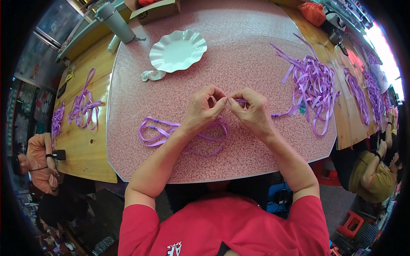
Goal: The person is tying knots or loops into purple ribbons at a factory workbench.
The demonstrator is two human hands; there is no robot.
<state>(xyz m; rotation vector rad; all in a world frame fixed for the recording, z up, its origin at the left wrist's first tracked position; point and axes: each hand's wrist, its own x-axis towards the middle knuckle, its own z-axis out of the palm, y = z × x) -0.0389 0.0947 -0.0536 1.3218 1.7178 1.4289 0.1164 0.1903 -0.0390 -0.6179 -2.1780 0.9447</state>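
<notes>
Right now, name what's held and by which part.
The right hand holds a purple ribbon in its fingers; which part is hidden, as is whether the left hand shares the hold.

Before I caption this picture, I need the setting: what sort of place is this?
Probably a small hand-assembly workshop: a heap of purple ribbons lies on the pink speckled table, more purple bundles lie on wooden tables either side, and other people are nearby.

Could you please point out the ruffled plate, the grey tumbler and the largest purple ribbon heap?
Ruffled plate [178, 50]: head view, flat centre.
Grey tumbler [116, 24]: head view, middle of body.
Largest purple ribbon heap [312, 77]: head view, ribbons mid-heap.
</notes>
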